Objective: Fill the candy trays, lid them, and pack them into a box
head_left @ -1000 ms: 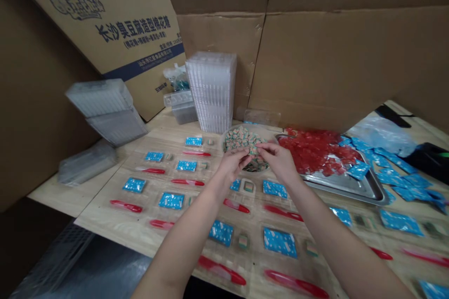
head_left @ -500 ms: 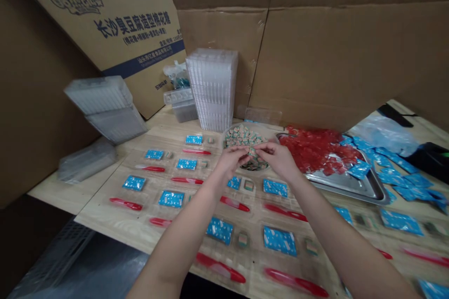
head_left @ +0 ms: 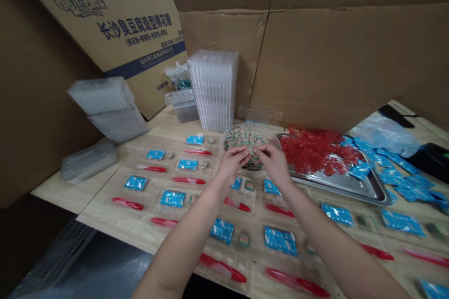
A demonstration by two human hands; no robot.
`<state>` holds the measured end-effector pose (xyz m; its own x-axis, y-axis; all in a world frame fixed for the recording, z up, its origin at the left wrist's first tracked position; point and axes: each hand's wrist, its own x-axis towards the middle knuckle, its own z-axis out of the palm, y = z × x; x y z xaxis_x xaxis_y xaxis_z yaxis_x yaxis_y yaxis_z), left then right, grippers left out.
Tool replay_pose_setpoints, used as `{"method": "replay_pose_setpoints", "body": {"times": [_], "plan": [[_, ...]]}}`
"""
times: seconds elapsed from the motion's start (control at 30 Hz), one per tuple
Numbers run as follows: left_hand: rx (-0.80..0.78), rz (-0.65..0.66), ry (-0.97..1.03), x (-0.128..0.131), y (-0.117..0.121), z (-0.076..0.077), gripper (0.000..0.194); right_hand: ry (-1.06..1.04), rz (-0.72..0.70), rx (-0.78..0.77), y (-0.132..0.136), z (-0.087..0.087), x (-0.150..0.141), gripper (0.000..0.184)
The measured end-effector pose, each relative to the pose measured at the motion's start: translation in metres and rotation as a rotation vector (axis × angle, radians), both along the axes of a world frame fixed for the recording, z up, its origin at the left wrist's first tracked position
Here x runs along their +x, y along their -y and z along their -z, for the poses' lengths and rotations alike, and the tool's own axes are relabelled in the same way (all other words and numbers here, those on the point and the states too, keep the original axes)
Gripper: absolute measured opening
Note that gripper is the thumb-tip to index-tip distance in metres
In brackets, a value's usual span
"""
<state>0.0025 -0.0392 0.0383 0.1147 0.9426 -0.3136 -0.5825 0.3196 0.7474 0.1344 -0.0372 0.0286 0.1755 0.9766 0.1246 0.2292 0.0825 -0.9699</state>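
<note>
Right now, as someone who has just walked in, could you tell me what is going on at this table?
A person's left hand and right hand meet above a round bowl of small striped cubes, fingers pinched together; whether they hold anything is too small to tell. Below, on a wooden board, blue sachets and long red sticks lie in rows. To the right, a steel tray holds translucent red pieces. Clear plastic trays stand stacked behind the bowl.
</note>
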Motion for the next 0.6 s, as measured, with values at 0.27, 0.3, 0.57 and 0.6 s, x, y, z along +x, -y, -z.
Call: {"method": "replay_pose_setpoints", "body": {"times": [0.27, 0.3, 0.57, 0.6], "plan": [[0.015, -0.056, -0.008, 0.005, 0.003, -0.002, 0.016, -0.027, 0.029, -0.020, 0.001, 0.003, -0.008, 0.034], [0.018, -0.061, -0.019, 0.004, 0.003, -0.002, 0.017, -0.032, 0.028, -0.030, 0.002, 0.002, -0.008, 0.035], [0.089, -0.152, -0.165, 0.009, 0.001, 0.009, 0.021, 0.059, -0.085, -0.147, 0.020, 0.001, -0.028, 0.024], [0.099, -0.165, -0.181, 0.010, 0.001, 0.011, 0.021, 0.078, -0.097, -0.154, 0.021, 0.000, -0.031, 0.023]]}}
